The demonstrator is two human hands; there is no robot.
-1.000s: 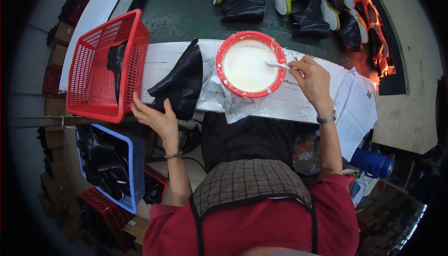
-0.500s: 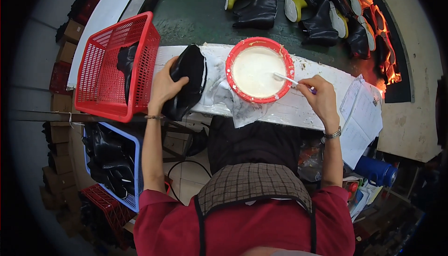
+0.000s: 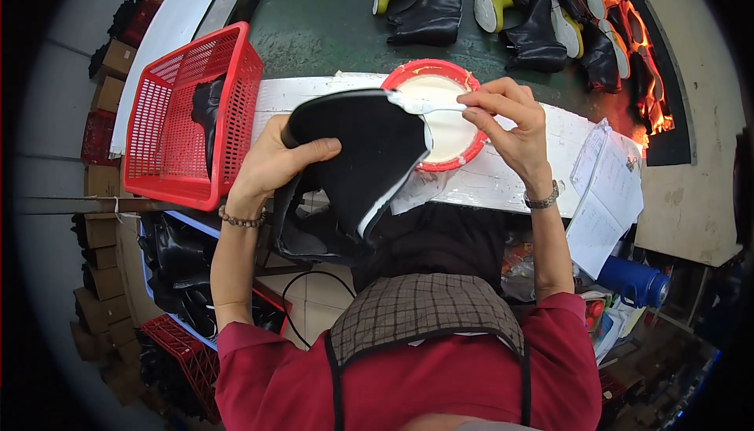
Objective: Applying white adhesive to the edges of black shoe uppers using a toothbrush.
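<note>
Lifted the black boot upper closer to the camera since half a second ago, and swung it from left of centre toward mid-frame, with a matte dark face now turned to view. Now covers the left part of the red bucket, seen whole before. Brought the white brush up from over the bucket's white liquid to the top right edge of the boot upper, apparently touching there.

Grips the boot upper by its left side in the left hand, with thumb laid across the dark face and fingers mostly hidden behind. Pinches the brush handle in the right hand, between thumb and fingertips, above the bucket's right rim. Leaves the boot upper lying between both hands, held by the left and met from the right by the brush.

Shows little change elsewhere: still a red basket at left with a black piece inside, black and yellow boots on the green tabletop at upper right, and papers at right above a blue bottle.
</note>
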